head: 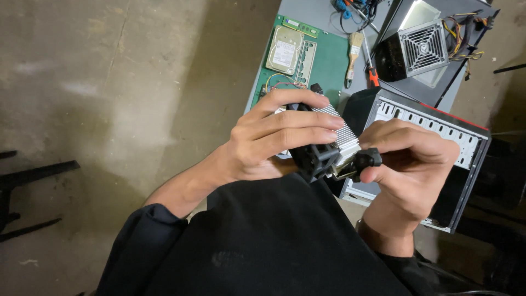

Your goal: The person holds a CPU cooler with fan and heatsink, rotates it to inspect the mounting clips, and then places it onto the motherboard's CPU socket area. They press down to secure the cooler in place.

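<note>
Above the grey concrete floor [109, 82], the left hand [274, 140] wraps its fingers around a black-framed cooler with silver aluminium fins [329, 145]. Just right, the right hand [408, 159] pinches the cooler's black mounting clip [366, 160], in front of an open black computer case [455, 137].

Landmark: the computer case [438, 137] on the table [318, 16]. The cooler [329, 143] sits just left of the case, in front of the mat [331, 63]. On that mat, behind and left of the case, lies the hard drive [285, 49]; the brush [353, 57] is beside it. The power supply [419, 46] stands behind the case.
</note>
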